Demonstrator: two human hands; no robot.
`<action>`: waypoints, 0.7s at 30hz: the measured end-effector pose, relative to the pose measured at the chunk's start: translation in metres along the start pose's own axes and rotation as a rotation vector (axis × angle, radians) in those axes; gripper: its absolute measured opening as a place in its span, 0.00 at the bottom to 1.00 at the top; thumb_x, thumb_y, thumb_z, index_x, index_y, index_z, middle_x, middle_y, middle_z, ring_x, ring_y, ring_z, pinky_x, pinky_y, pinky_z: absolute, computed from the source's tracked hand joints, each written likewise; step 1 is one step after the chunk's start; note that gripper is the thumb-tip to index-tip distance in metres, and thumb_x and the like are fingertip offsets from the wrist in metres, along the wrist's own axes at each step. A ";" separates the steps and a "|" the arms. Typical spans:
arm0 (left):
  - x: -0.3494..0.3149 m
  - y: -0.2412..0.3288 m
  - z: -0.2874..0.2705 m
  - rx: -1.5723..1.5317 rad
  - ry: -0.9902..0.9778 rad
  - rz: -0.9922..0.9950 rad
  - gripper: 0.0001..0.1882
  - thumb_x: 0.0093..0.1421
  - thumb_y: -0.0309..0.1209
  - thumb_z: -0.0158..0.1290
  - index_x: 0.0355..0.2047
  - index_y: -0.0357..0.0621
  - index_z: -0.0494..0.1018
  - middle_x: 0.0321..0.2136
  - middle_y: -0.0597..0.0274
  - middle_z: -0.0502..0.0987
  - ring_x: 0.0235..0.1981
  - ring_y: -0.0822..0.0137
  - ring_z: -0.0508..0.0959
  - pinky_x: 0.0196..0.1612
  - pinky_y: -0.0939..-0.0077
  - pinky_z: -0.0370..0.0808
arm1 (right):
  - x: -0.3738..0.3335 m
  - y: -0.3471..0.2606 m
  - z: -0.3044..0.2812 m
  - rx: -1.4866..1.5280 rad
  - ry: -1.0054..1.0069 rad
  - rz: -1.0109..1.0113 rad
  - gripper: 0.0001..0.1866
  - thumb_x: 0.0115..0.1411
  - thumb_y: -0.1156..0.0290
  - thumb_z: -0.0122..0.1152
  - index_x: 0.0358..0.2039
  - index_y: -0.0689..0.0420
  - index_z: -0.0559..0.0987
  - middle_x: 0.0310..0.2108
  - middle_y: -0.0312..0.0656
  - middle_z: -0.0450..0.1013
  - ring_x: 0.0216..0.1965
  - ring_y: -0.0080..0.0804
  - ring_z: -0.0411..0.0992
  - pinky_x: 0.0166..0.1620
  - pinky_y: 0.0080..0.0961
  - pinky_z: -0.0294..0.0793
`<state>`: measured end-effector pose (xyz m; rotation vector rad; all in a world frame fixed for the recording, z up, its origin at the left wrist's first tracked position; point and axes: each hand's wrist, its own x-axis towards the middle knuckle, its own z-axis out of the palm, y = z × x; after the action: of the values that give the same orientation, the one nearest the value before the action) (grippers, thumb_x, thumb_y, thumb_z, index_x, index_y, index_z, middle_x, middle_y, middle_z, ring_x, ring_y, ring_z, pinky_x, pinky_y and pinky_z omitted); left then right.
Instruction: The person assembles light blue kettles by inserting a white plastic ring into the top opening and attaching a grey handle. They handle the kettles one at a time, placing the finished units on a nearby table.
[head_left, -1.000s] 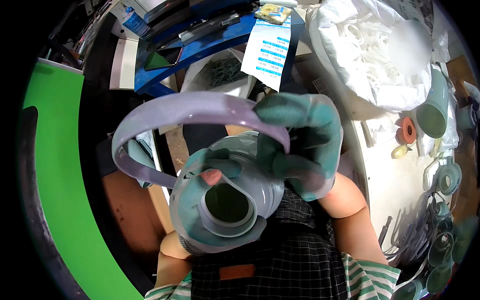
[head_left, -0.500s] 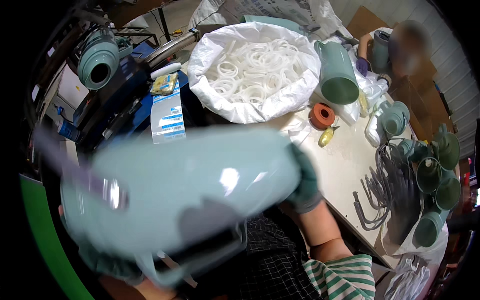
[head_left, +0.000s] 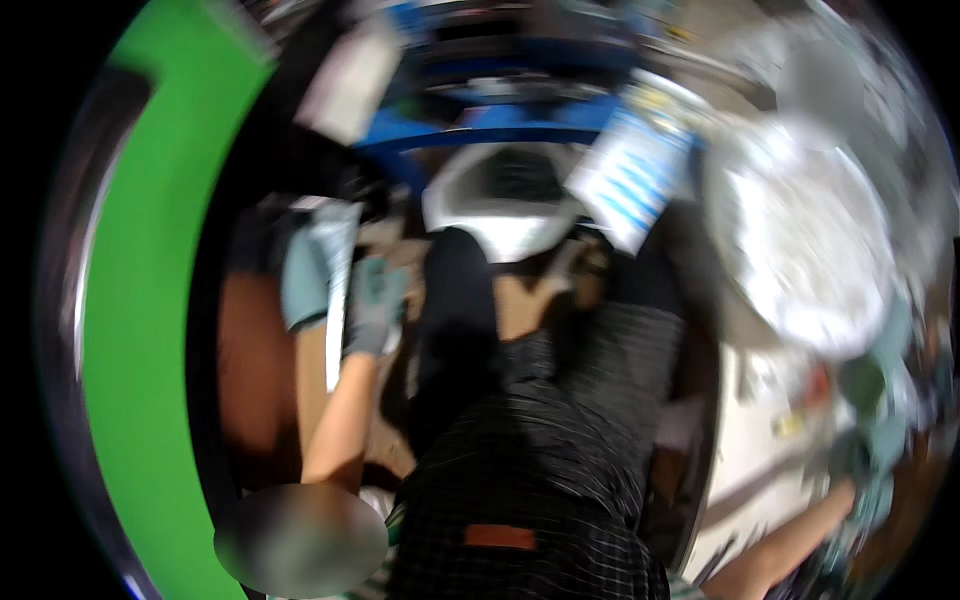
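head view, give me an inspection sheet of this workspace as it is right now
surface: pale worktable at the right, small blurred bits on it
job's things: teal-green piece low at the left; what it is, blur hides
clutter: big white bag of pale parts; white sheet with blue stripes; white tub; blue rack behind
grips: left hand, gloved, down beside the teal-green piece, contact unclear; right hand, gloved, out among green items at the table's far right, hold unclear
cables: nothing seen
surroundings: green panel along the left; person's dark checked apron fills the middle; whole picture motion-blurred
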<state>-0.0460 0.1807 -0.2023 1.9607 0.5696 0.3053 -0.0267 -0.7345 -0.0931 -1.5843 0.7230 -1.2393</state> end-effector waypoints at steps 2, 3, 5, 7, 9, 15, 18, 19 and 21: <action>0.011 -0.098 -0.021 0.117 0.061 -0.200 0.45 0.62 0.50 0.64 0.67 0.30 0.61 0.61 0.43 0.73 0.59 0.54 0.76 0.62 0.62 0.71 | -0.068 0.023 0.036 -0.220 0.059 -0.142 0.21 0.73 0.66 0.56 0.60 0.67 0.73 0.57 0.52 0.75 0.55 0.40 0.75 0.58 0.35 0.77; 0.002 -0.112 -0.017 0.175 0.146 -0.262 0.46 0.61 0.52 0.65 0.66 0.28 0.63 0.60 0.40 0.73 0.59 0.52 0.76 0.62 0.62 0.72 | -0.106 0.016 0.042 -0.281 0.093 -0.215 0.20 0.73 0.67 0.56 0.60 0.67 0.73 0.57 0.52 0.75 0.55 0.40 0.75 0.58 0.35 0.77; -0.009 -0.175 -0.040 0.159 0.314 -0.371 0.43 0.59 0.53 0.66 0.60 0.27 0.68 0.53 0.39 0.77 0.52 0.51 0.78 0.56 0.61 0.74 | -0.189 -0.006 0.060 -0.315 0.065 -0.322 0.20 0.73 0.69 0.56 0.59 0.69 0.74 0.57 0.53 0.75 0.55 0.40 0.75 0.58 0.34 0.77; -0.023 -0.274 -0.100 0.035 0.506 -0.449 0.36 0.59 0.52 0.65 0.50 0.27 0.74 0.42 0.42 0.82 0.41 0.53 0.82 0.46 0.60 0.77 | -0.273 -0.021 0.084 -0.255 -0.134 -0.307 0.19 0.73 0.71 0.57 0.59 0.70 0.74 0.57 0.54 0.75 0.55 0.40 0.75 0.58 0.33 0.77; -0.004 -0.277 -0.106 -0.252 0.731 -0.560 0.40 0.57 0.60 0.65 0.45 0.27 0.76 0.31 0.53 0.81 0.27 0.60 0.79 0.32 0.62 0.77 | -0.341 -0.052 0.088 -0.193 -0.367 -0.327 0.18 0.72 0.74 0.57 0.58 0.71 0.74 0.57 0.56 0.75 0.55 0.40 0.74 0.58 0.33 0.77; 0.073 -0.333 -0.139 -0.698 1.104 -0.736 0.34 0.58 0.51 0.68 0.52 0.35 0.76 0.40 0.56 0.81 0.38 0.57 0.81 0.42 0.63 0.79 | -0.470 -0.146 0.137 -0.103 -1.176 -0.294 0.15 0.70 0.77 0.54 0.55 0.69 0.76 0.55 0.49 0.74 0.54 0.41 0.72 0.62 0.34 0.68; 0.105 -0.336 -0.161 -1.052 0.840 -0.671 0.29 0.58 0.48 0.70 0.52 0.42 0.79 0.44 0.61 0.79 0.38 0.62 0.79 0.42 0.64 0.79 | -0.495 -0.176 0.156 -0.087 -1.357 -0.261 0.12 0.69 0.76 0.54 0.49 0.69 0.78 0.50 0.50 0.76 0.52 0.39 0.73 0.58 0.32 0.70; 0.115 -0.337 -0.173 -1.013 0.890 -0.662 0.30 0.58 0.48 0.70 0.53 0.41 0.78 0.45 0.60 0.79 0.39 0.61 0.79 0.43 0.64 0.79 | -0.504 -0.187 0.165 -0.064 -1.409 -0.212 0.11 0.69 0.75 0.56 0.47 0.69 0.79 0.47 0.50 0.77 0.51 0.38 0.74 0.55 0.31 0.72; 0.139 -0.325 -0.207 -0.928 0.992 -0.638 0.32 0.58 0.48 0.70 0.55 0.40 0.78 0.47 0.59 0.79 0.42 0.60 0.78 0.46 0.63 0.78 | -0.511 -0.174 0.173 -0.009 -1.502 -0.141 0.11 0.67 0.75 0.59 0.46 0.68 0.80 0.47 0.51 0.77 0.47 0.39 0.75 0.53 0.31 0.74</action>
<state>-0.1036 0.5302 -0.4075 0.5771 1.3347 0.9349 -0.0379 -0.1688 -0.1272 -2.0185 -0.3639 0.1035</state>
